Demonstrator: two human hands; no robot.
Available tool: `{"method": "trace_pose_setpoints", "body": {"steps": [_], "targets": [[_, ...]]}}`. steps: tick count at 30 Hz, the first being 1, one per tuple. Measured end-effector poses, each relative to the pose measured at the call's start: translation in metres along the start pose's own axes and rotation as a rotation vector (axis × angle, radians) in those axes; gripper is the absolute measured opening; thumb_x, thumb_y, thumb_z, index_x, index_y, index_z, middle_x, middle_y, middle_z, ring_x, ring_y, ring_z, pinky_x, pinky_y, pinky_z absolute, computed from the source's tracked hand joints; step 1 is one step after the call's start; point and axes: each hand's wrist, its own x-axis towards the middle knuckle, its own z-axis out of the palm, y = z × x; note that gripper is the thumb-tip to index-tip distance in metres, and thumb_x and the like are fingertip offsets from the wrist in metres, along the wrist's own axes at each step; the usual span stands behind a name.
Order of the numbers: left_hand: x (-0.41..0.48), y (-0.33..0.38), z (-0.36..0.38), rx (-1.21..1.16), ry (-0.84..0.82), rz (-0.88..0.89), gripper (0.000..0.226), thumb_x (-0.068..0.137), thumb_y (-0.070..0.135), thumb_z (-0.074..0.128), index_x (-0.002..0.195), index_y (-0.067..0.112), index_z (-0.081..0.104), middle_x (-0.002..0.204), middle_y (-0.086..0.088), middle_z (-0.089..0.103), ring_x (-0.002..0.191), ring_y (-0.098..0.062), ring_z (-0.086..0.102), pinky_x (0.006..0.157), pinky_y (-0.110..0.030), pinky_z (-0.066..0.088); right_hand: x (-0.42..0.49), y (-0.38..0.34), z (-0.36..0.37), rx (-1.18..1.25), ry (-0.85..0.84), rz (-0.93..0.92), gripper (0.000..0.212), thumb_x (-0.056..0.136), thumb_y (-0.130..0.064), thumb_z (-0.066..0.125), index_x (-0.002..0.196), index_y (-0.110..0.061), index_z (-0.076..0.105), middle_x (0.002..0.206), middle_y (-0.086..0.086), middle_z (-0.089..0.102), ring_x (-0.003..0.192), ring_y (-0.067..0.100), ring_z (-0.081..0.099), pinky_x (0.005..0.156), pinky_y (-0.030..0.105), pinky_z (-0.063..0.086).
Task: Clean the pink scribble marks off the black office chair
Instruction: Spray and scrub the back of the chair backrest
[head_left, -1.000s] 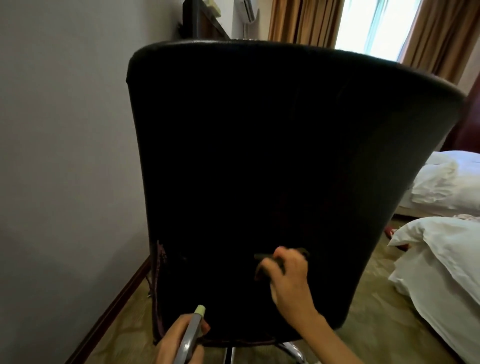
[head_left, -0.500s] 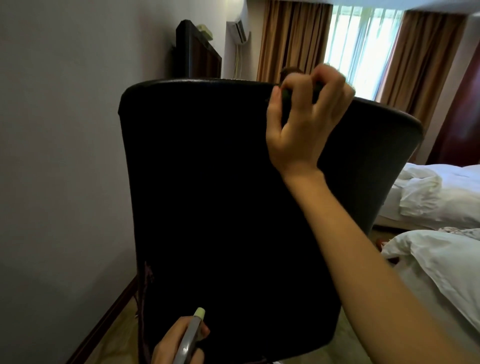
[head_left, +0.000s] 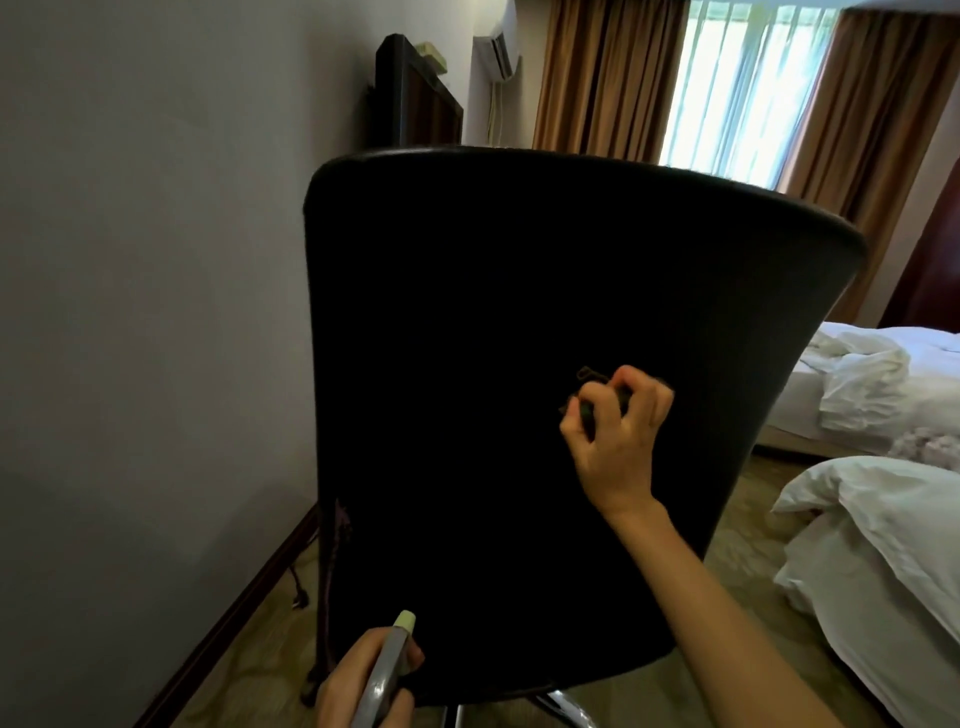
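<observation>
Right hand (head_left: 618, 436) is gripping a dark cloth (head_left: 597, 408) in curled fingers and pressing it flat against the back of the black chair (head_left: 467, 338), right of the middle and roughly halfway up. No pink is showing under or around the cloth, though the backrest is lying in deep shadow. The only pink marks (head_left: 341, 525) I can make out are sitting on the chair's left edge, low down, running as a thin streak down that edge, so they are lying down and well to the left of the cloth. Left hand (head_left: 363, 686) is holding a grey tube (head_left: 387, 665) upright, fingers wrapped round it, just below the backrest and nearer those marks. The wiping hand is probably needing a long diagonal sweep down across the backrest.
</observation>
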Motion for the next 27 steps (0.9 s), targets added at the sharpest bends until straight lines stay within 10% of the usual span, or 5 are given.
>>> {"method": "trace_pose_setpoints", "body": {"steps": [4,8,27], "targets": [[-0.011,-0.002,-0.011,0.194,0.018,0.116,0.035,0.085,-0.013,0.057,0.085,0.019,0.070,0.091,-0.001,0.069,0.067,-0.010,0.062,0.077,-0.019,0.046,0.030,-0.041,-0.012,0.154,0.114,-0.035,0.012,0.091,-0.029,0.053,0.094,-0.018,0.049,0.107,0.008,0.038,0.097,0.025,0.039,0.091,0.022,0.028],[-0.021,0.000,-0.023,0.506,0.026,0.235,0.035,0.084,0.004,0.062,0.088,0.040,0.061,0.085,0.016,0.067,0.078,0.017,0.056,0.070,-0.002,0.044,0.074,-0.103,-0.003,0.148,0.196,-0.225,0.017,0.091,-0.027,0.055,0.104,-0.021,0.045,0.112,0.006,0.037,0.103,0.024,0.038,0.094,0.029,0.029],[-0.012,-0.029,-0.036,0.257,0.125,0.080,0.045,0.082,-0.009,0.058,0.090,0.036,0.055,0.092,0.002,0.062,0.079,-0.001,0.058,0.066,-0.006,0.043,-0.134,-0.114,0.083,-0.280,-0.449,-0.522,0.029,0.080,-0.023,0.060,0.106,-0.020,0.046,0.123,0.004,0.040,0.108,0.025,0.040,0.081,0.037,0.032]]}}
